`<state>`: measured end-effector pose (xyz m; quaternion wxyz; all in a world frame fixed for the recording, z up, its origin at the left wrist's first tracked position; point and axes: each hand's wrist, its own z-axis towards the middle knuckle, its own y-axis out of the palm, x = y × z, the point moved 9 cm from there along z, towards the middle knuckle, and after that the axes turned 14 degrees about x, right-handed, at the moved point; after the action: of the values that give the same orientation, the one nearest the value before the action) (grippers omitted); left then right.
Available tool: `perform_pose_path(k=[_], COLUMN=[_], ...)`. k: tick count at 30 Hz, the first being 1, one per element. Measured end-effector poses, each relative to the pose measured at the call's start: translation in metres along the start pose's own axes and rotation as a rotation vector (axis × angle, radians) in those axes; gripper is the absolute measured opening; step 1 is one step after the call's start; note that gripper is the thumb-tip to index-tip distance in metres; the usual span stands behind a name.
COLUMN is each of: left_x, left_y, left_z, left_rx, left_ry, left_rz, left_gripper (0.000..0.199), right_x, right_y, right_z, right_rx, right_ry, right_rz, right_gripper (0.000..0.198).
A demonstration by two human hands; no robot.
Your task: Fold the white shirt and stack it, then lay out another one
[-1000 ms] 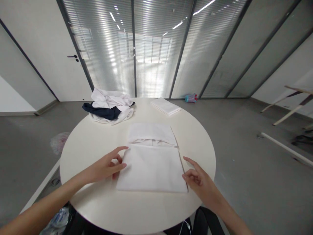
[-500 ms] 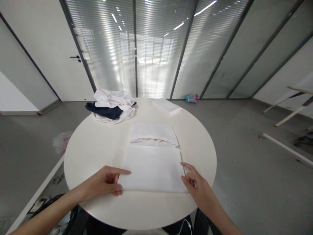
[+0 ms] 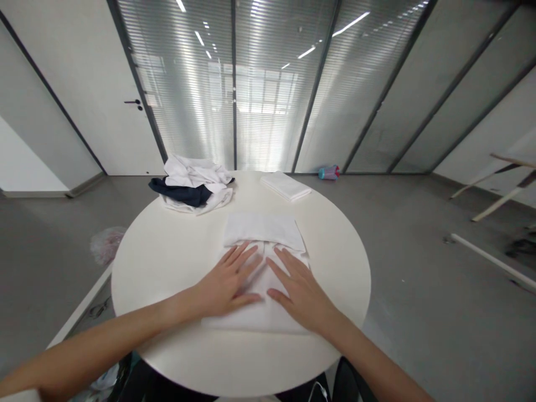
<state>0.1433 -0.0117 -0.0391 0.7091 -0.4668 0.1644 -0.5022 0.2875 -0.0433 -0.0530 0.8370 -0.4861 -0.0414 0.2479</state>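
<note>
A white garment (image 3: 264,230), partly folded, lies on the round white table (image 3: 154,262) in front of me. Its far part is turned over into a flap with a loose, rumpled edge. My left hand (image 3: 230,282) rests on the cloth with fingers spread, the tips near that edge. Beside it on the right, my right hand (image 3: 299,287) is spread flat on the same garment, a small gap between the two. Both hands cover much of the garment's middle. Neither hand grips anything visible.
At the table's far left sits a heap of white and navy clothes (image 3: 195,184). A folded white cloth (image 3: 286,185) lies at the far right. On the floor are a clear plastic bag (image 3: 106,244), a blue and pink object (image 3: 329,172) and a white bar (image 3: 494,257).
My hands have left the near corners of the garment and moved inward and forward onto its middle. Their fingers have gone from curled to spread. The view has shifted slightly.
</note>
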Motion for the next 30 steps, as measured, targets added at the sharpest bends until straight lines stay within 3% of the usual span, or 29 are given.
perform_pose_path(k=[3, 5, 9, 11, 15, 25, 30], left_x=[-0.003, -0.008, -0.029, -0.044, -0.069, -0.070, -0.066], left_y=[0.029, 0.032, 0.009, 0.003, 0.012, 0.021, 0.016], left_z=[-0.010, -0.011, 0.016, 0.029, 0.036, 0.029, 0.025], left_rx=[-0.113, -0.127, 0.134, 0.236, 0.204, 0.081, 0.163], left_ry=[0.037, 0.054, 0.057, 0.015, -0.081, -0.060, -0.014], left_rz=[0.048, 0.069, 0.200, 0.317, 0.473, 0.525, 0.490], left_gripper=[0.077, 0.071, 0.043, 0.040, 0.033, 0.045, 0.041], right_x=[0.001, 0.005, 0.021, 0.032, 0.050, 0.055, 0.054], right_y=[0.020, 0.019, -0.002, -0.008, -0.001, 0.006, 0.005], right_z=[-0.011, -0.010, 0.023, 0.041, 0.050, 0.039, 0.038], right_rx=[-0.104, -0.100, 0.042, 0.108, 0.121, 0.113, 0.187], right_ry=[-0.049, -0.065, -0.088, -0.074, -0.009, 0.037, -0.012], right_rz=[-0.008, -0.027, -0.144, -0.256, -0.430, -0.441, -0.353], right_gripper=[0.067, 0.063, 0.041, 0.039, 0.037, 0.028, 0.032])
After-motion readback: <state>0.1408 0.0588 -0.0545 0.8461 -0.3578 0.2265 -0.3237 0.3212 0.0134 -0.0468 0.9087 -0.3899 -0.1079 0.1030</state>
